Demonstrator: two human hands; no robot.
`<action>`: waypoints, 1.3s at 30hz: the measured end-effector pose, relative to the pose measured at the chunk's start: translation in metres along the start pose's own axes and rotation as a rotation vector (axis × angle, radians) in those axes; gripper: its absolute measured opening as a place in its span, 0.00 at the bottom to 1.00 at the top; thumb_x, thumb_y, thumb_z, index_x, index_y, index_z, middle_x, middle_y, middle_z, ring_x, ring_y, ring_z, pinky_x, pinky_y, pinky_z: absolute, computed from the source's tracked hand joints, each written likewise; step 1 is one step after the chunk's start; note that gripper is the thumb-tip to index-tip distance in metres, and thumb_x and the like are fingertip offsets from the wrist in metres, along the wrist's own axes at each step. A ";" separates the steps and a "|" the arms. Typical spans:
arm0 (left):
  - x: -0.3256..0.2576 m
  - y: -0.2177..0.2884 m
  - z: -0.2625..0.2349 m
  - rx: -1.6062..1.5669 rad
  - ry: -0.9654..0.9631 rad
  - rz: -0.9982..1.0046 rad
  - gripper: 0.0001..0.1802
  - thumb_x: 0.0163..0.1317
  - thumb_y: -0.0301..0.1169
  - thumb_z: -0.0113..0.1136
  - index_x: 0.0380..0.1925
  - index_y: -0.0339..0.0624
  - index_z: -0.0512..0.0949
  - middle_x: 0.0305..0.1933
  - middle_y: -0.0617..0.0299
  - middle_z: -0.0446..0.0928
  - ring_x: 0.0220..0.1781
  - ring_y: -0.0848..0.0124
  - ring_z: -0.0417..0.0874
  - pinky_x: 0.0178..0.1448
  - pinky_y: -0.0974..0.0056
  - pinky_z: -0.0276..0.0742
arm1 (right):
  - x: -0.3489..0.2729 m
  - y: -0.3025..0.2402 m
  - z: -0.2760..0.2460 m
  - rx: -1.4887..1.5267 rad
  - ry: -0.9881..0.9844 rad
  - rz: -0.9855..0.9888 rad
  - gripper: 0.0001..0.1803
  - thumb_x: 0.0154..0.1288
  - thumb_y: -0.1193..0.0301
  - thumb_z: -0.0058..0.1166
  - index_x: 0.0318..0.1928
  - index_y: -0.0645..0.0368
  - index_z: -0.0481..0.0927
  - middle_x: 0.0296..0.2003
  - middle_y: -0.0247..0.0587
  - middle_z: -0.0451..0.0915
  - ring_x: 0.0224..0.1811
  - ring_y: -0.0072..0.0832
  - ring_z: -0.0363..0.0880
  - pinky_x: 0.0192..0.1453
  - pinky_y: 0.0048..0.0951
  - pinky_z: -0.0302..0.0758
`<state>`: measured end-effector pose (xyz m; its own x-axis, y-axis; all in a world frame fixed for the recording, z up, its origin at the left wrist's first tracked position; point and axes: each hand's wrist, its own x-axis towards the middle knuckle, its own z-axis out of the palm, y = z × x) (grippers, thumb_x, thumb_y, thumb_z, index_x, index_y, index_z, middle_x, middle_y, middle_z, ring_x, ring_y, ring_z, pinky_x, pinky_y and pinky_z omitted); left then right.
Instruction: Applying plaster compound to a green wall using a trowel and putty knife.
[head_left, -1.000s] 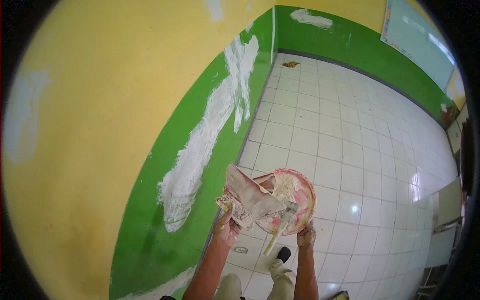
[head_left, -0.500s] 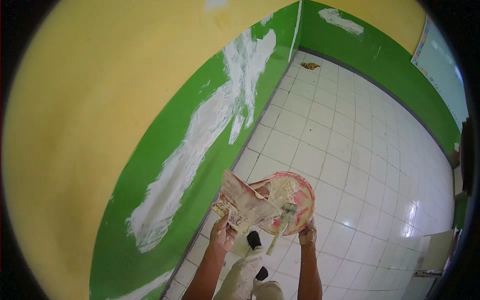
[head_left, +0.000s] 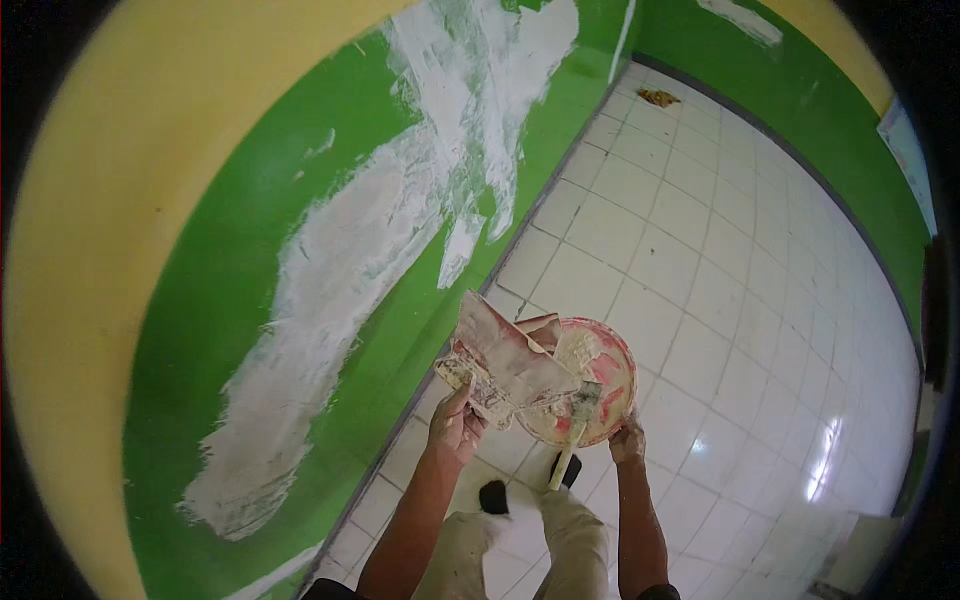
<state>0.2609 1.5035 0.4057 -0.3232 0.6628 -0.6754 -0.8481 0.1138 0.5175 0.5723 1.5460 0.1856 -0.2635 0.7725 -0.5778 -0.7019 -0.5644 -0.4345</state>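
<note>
My left hand [head_left: 457, 423] is closed on the lower left edge of a reddish, plaster-smeared flat board [head_left: 505, 355], probably a filling board. The board is tilted and overlaps the left side of a round red tub [head_left: 606, 345] coated with pale plaster. Gripping the tub's lower right rim is my right hand [head_left: 628, 440]; its fingers are partly hidden beneath. A putty knife [head_left: 583, 402] rests in the tub, its pale handle sticking out over the near rim. Left of the board, a long white plaster patch [head_left: 330, 260] covers the green wall.
White floor tiles [head_left: 720, 300] stretch to the right, along the dark base edge of the green wall [head_left: 215, 250]. A small brownish heap [head_left: 658, 97] lies near the far corner. My dark-shod feet [head_left: 493, 497] stand below the tub. A board [head_left: 908, 165] hangs at far right.
My view has shifted closer to the wall patch, which looks larger. My feet have stepped, and both hands still carry the board and tub, slightly higher in view.
</note>
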 end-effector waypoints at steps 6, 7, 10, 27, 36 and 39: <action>0.075 -0.040 -0.004 -0.054 0.023 0.034 0.18 0.62 0.35 0.60 0.49 0.39 0.73 0.45 0.62 0.78 0.45 0.72 0.81 0.50 0.67 0.79 | 0.097 -0.011 -0.053 -0.103 -0.019 0.095 0.26 0.65 0.72 0.49 0.64 0.56 0.63 0.55 0.38 0.74 0.53 0.28 0.77 0.51 0.30 0.79; 0.089 -0.048 -0.018 -0.024 0.034 -0.020 0.18 0.62 0.35 0.59 0.49 0.38 0.72 0.46 0.61 0.78 0.46 0.71 0.80 0.52 0.65 0.78 | 0.111 -0.008 -0.067 -0.132 -0.018 0.076 0.27 0.64 0.71 0.49 0.64 0.55 0.63 0.54 0.37 0.75 0.51 0.27 0.78 0.49 0.31 0.80; 0.117 -0.070 -0.028 -0.044 0.000 0.044 0.18 0.63 0.34 0.58 0.50 0.38 0.72 0.48 0.60 0.77 0.48 0.70 0.80 0.53 0.64 0.78 | 0.151 -0.003 -0.095 -0.229 0.004 0.069 0.31 0.63 0.70 0.50 0.66 0.57 0.59 0.54 0.38 0.75 0.46 0.26 0.79 0.41 0.23 0.79; 0.206 -0.120 -0.051 -0.010 -0.110 0.048 0.16 0.65 0.35 0.55 0.49 0.37 0.72 0.47 0.60 0.78 0.48 0.69 0.80 0.53 0.64 0.79 | 0.248 -0.001 -0.172 -0.338 -0.161 0.070 0.25 0.65 0.66 0.50 0.62 0.57 0.66 0.50 0.35 0.78 0.43 0.22 0.80 0.41 0.21 0.80; 0.179 -0.120 -0.053 -0.036 -0.017 0.032 0.16 0.64 0.38 0.57 0.46 0.38 0.74 0.44 0.61 0.78 0.45 0.69 0.81 0.51 0.64 0.80 | 0.233 0.009 -0.148 -0.757 0.066 -0.035 0.16 0.60 0.68 0.54 0.48 0.61 0.79 0.33 0.36 0.80 0.26 0.22 0.78 0.27 0.25 0.78; 0.198 -0.142 -0.056 -0.037 -0.060 -0.014 0.18 0.62 0.38 0.59 0.47 0.40 0.74 0.45 0.61 0.78 0.46 0.69 0.81 0.52 0.64 0.80 | 0.275 -0.003 -0.221 -1.203 0.042 -0.344 0.09 0.56 0.71 0.57 0.35 0.63 0.83 0.23 0.34 0.79 0.19 0.18 0.73 0.20 0.19 0.71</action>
<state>0.2943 1.5769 0.1690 -0.2863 0.7045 -0.6494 -0.8677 0.0969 0.4876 0.6485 1.6960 -0.1250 -0.1496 0.9352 -0.3209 0.3247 -0.2601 -0.9094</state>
